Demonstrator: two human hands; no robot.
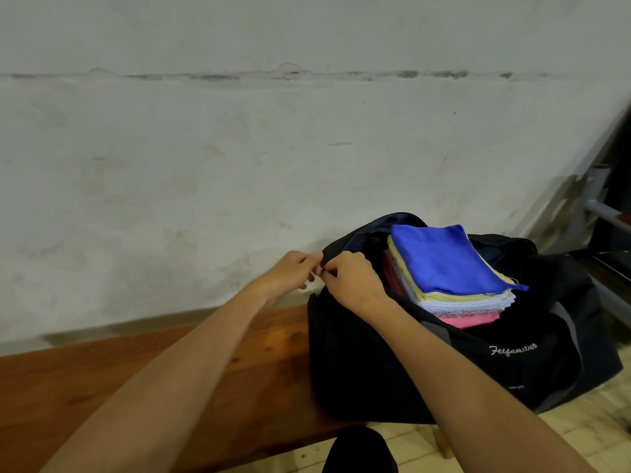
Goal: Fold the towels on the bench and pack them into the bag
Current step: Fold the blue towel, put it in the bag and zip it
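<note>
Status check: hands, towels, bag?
Left hand and right hand pinching black duffel bag opening at left end. Folded towel stack inside, blue on top. Nothing blocking.

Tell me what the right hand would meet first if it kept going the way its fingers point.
Probably the left hand: the right hand points left at the bag end, their fingers nearly touching.

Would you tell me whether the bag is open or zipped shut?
Open: the bag gapes, and the folded towels show.
</note>
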